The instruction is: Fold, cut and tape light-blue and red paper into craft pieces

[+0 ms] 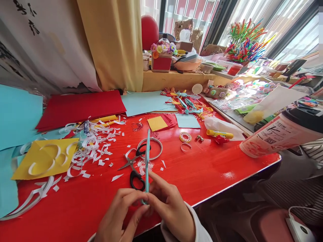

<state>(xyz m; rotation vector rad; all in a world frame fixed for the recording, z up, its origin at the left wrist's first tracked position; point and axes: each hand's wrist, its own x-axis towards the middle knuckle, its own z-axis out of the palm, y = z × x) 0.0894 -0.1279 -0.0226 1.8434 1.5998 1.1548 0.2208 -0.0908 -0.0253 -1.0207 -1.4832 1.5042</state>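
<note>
Both hands come together at the table's near edge around a thin light-blue paper strip, which stands up from the fingers seen edge-on. My left hand pinches its lower end between thumb and forefinger. From the other side my right hand grips the same end, its fingers partly hidden behind the strip. Just beyond the fingers lie black-handled scissors, blades apart and pointing left. A roll of white tape rests behind the strip, beside the scissors.
White paper scraps and a yellow sheet cover the left side. Yellow and red squares, a blue square, a small tape roll and a glue stick lie farther back. A large cup stands at right.
</note>
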